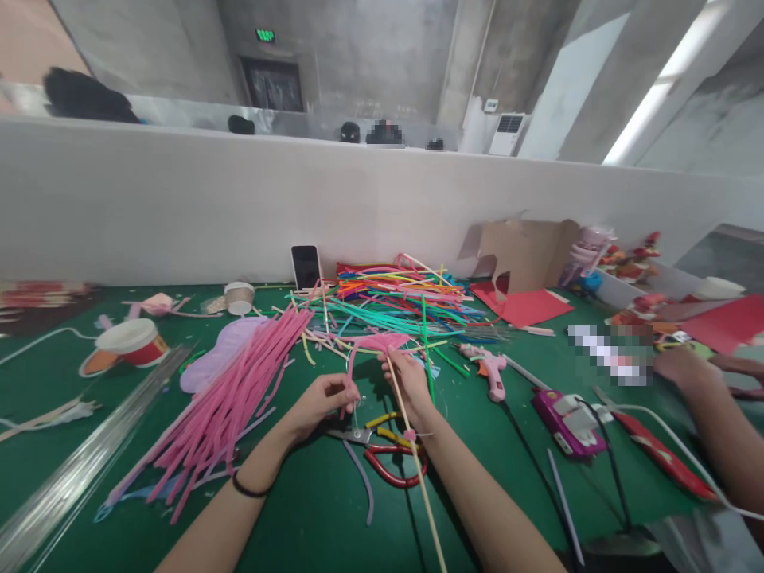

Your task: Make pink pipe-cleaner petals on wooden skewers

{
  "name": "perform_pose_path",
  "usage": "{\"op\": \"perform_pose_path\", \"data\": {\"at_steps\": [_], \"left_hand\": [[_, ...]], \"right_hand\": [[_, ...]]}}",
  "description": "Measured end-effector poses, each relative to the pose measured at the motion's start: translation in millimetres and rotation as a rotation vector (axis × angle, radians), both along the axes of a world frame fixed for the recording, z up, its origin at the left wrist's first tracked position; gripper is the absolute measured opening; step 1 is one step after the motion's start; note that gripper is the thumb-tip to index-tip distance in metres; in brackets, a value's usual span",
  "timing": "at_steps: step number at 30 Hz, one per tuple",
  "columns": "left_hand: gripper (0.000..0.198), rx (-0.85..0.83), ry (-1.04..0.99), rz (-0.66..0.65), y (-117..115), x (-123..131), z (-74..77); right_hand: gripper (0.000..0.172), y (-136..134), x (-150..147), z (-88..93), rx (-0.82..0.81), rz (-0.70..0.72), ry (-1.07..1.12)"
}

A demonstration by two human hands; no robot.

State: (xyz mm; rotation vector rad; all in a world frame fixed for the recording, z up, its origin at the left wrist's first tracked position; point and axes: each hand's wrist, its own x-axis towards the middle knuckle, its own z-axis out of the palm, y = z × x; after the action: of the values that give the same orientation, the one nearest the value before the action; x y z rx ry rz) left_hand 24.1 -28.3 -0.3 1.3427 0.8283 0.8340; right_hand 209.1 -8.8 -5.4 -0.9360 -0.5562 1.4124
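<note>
My left hand [327, 402], a dark band on its wrist, pinches a pink pipe cleaner [351, 368] between thumb and fingers. My right hand [407, 383] is closed around the upper part of a thin wooden stick [425, 493], which slants down toward the table's front edge. A small pink piece [409, 435] sits partway along the stick. Pink material [382, 342] shows just beyond my right fingertips. Under the stick lie red-handled scissors [394, 469] and a yellow-handled tool [385, 422]. A pile of pink pipe cleaners [239, 398] is left of my left hand.
Colored pipe cleaners [394, 302] are heaped near the partition [358, 207], beside a phone [306, 267]. A pink glue gun [493, 372] and purple power strip [567, 422] with cables lie at right. Another person's hand [686, 374] is at far right. Clear strips [95, 454] lie left.
</note>
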Motion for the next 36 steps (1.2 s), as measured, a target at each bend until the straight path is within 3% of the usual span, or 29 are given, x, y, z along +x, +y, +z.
{"op": "perform_pose_path", "data": {"at_steps": [5, 9, 12, 15, 20, 23, 28, 32, 34, 36], "left_hand": [[0.035, 0.039, 0.075, 0.089, 7.2, -5.7, -1.0], [0.033, 0.129, 0.133, 0.323, 14.7, -14.0, 1.2], [0.034, 0.143, 0.066, 0.554, 22.4, -25.3, 0.4], [0.039, 0.080, -0.114, 0.640, 28.8, -36.5, -1.0], [0.023, -0.171, -0.605, 0.654, 31.5, -42.6, 1.9], [0.014, -0.297, -0.778, 0.640, 27.8, -39.3, 8.4], [0.050, -0.360, -0.664, 0.484, 12.5, -24.4, 15.4], [0.084, -0.247, -0.510, 0.307, 2.9, -10.6, 7.9], [0.086, -0.217, -0.456, 0.241, 2.0, -5.3, 2.0], [0.075, -0.252, -0.455, 0.263, 2.6, -1.2, -2.9]], "right_hand": [[0.022, 2.8, 2.2, 0.0, -0.041, 0.036, 0.101], [0.018, 3.0, 6.2, 5.9, -0.044, 0.083, 0.174], [0.019, 0.8, 7.1, 12.3, -0.011, 0.068, 0.144], [0.023, -2.6, 4.7, 17.0, 0.060, 0.073, 0.081], [0.030, -9.0, -2.8, 21.2, 0.136, 0.198, 0.026], [0.032, -12.3, -7.9, 21.7, 0.168, 0.248, -0.032], [0.037, -15.6, -17.5, 17.1, 0.144, 0.220, -0.050], [0.039, -16.0, -23.4, 11.5, 0.098, 0.204, -0.008], [0.037, -15.8, -24.9, 9.8, 0.083, 0.198, 0.044], [0.035, -15.8, -26.1, 9.0, 0.069, 0.205, 0.100]]}}
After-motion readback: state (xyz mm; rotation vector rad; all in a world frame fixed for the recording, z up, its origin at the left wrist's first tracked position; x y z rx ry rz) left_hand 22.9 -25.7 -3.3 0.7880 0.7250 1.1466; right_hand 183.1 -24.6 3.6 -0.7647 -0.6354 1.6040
